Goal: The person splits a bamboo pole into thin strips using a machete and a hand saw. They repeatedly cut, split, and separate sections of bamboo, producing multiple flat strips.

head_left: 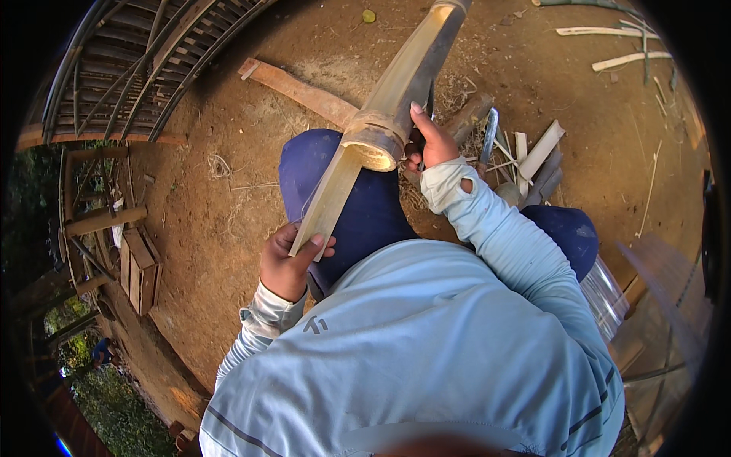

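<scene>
A thick bamboo pole [392, 99] slants up and away from my lap, its cut round end facing me over my left knee. From that end a flat, split tongue of bamboo [332, 196] runs down toward me. My left hand [286, 263] pinches the near tip of this tongue, thumb on top. My right hand [434, 143] grips the right side of the pole near its ringed joint; the fingers underneath are partly hidden. A long knife blade [489, 135] lies on the ground just right of my right hand.
Split bamboo pieces [543, 150] lie beyond my right knee, and pale strips [609, 32] at the far right. A flat wooden board [301, 93] rests on the dirt ground. A slatted bamboo structure [145, 61] stands far left, a wooden crate [140, 270] below it. Clear plastic sheeting [605, 301] is at right.
</scene>
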Demonstrator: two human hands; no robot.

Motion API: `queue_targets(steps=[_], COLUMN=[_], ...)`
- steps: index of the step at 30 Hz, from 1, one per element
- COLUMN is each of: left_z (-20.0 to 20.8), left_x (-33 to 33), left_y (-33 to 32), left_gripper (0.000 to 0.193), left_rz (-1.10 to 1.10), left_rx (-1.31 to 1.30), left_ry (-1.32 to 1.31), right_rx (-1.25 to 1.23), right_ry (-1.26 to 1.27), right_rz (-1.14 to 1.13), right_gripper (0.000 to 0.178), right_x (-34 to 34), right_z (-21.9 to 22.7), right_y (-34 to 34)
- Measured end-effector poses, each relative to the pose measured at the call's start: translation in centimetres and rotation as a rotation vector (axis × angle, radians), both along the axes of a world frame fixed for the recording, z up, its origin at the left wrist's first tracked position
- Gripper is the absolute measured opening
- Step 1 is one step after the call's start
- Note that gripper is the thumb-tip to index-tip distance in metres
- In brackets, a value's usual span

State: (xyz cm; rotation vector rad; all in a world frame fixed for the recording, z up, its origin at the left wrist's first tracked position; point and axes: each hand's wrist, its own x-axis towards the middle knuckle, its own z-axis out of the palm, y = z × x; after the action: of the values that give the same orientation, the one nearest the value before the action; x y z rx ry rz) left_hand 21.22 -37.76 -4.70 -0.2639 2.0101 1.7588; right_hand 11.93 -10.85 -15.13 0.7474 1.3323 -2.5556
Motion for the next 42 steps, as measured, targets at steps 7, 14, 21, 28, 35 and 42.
queue_targets(steps=[7, 14, 21, 28, 35, 42], left_z=[0.0, 0.0, 0.2, 1.0, 0.0, 3.0], left_x=[0.0, 0.1, 0.2, 0.8, 1.1, 0.2], left_y=[-0.1, 0.0, 0.3, 1.0, 0.6, 1.1], left_gripper=[0.025, 0.024, 0.022, 0.025, 0.043, 0.048], left_rz=[-0.018, -0.016, -0.011, -0.213, -0.366, -0.419], left_rx=[-0.033, -0.040, -0.079, -0.579, -0.853, -0.791], left_ry=[0.013, 0.025, 0.054, 0.364, 0.804, 0.670], right_rx=[0.061, 0.072, 0.106, 0.237, 0.243, 0.495], right_ry=[-0.012, -0.006, -0.008, -0.001, 0.083, 0.045], right_rz=[-0.023, -0.030, 0.000, -0.153, -0.194, -0.094], right_gripper=[0.050, 0.052, 0.062, 0.071, 0.059, 0.043], right_x=[0.1, 0.1, -0.2, -3.7, -5.5, -5.3], right_z=[0.8, 1.0, -0.1, -5.3, -6.2, -4.1], right_y=[-0.3, -0.2, 0.4, 2.0, 3.3, 3.2])
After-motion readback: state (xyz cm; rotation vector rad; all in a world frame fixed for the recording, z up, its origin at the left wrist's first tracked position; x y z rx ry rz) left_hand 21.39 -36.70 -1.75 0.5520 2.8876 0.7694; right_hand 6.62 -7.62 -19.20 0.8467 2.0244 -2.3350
